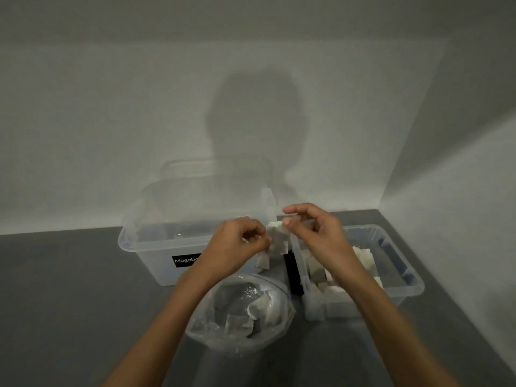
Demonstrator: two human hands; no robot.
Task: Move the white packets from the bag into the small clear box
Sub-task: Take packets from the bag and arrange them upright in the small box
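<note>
Nearest, on the grey counter (69, 289): clear plastic bag (284, 328), mouth gaping upward, directly below and nearer than both sets of fingers. Loose packets (259, 308) lying crumpled inside, no common direction.

Above the bag, both forearms reaching in from the near edge. Left hand (234, 247) curled, its fingers (258, 237) pinching the left edge of the held packets (276, 240). Right hand (315, 233) raised slightly higher, its fingers (291, 222) closed thumb to forefinger on the upper right corner of the same cluster, other fingertips loosely bent. Exact contact blurred.

Held packets: white, squarish, in the air between the two pinches. Long axis near vertical, top at the right fingers, lower end trailing down and left, below the left fingers. Number in the cluster hard to count.

Right of and below the right fingers: small clear box (416, 289), open-topped, on the counter, white stored packets (318, 269) piled in its near left half.

Left of and behind the left fingers: larger clear tub (145, 247), black label (185, 259) on its front wall. Dark strip (293, 272) between tub and box.

Farthest: pale wall (111, 121), head-shaped shadow (257, 121) above the hands.
</note>
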